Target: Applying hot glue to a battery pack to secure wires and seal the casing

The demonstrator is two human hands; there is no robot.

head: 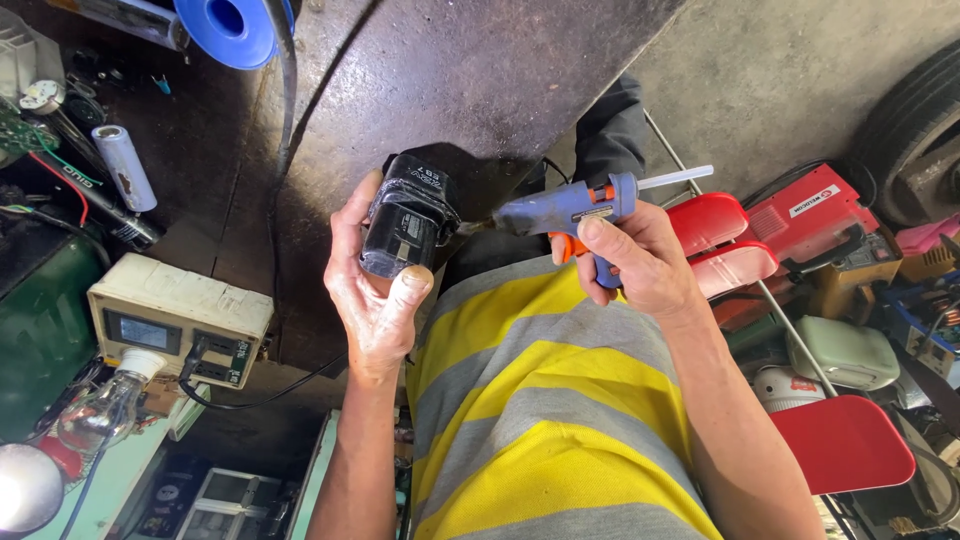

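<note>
My left hand [372, 290] grips a black power-tool battery pack [408, 214] above the dark workbench [470, 70], thumb pressed on its lower edge. My right hand [640, 262] holds a blue glue gun [572, 208] with an orange trigger and a clear glue stick [676, 178] poking out of its back. The gun's nozzle points left and sits right at the pack's side; whether it touches is unclear. My yellow-and-grey striped shirt [545, 420] fills the lower middle.
A cream power meter box [180, 318] with a black cable stands at left, a light bulb [105, 408] below it. A loose cylindrical cell [125, 166], a blue spool [232, 28], a red machine [820, 215], red stool parts [845, 440] and a tyre [915, 130] surround me.
</note>
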